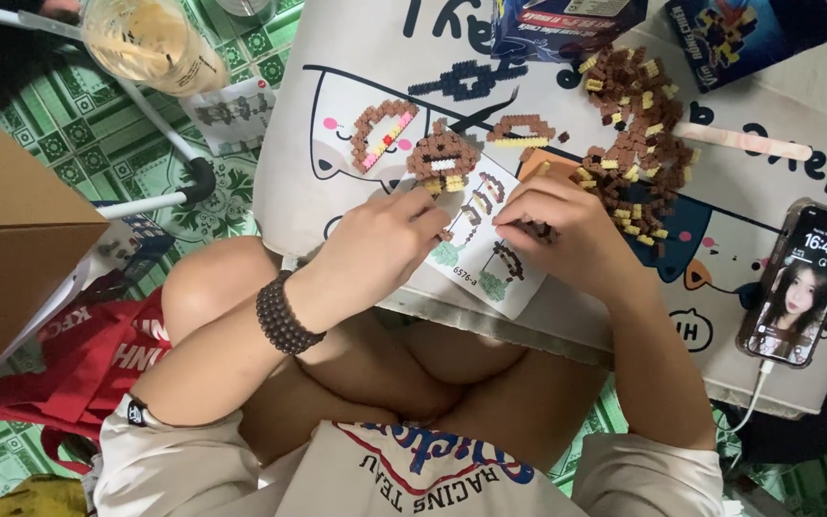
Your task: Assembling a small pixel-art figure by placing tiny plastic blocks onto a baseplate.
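We see the left hand [382,239] and right hand [549,218] resting on an instruction sheet [486,251] at the near edge of the white lap table [356,57]. A small brown block figure [442,158] lies just beyond the fingertips. A loose pile of brown and yellow blocks [636,134] sits to the right; a phone [801,284] lies near the right edge.

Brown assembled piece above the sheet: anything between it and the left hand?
Nothing visible. The left hand lies on the instruction sheet, fingertips just below the brown assembled piece; only bare sheet lies between them.
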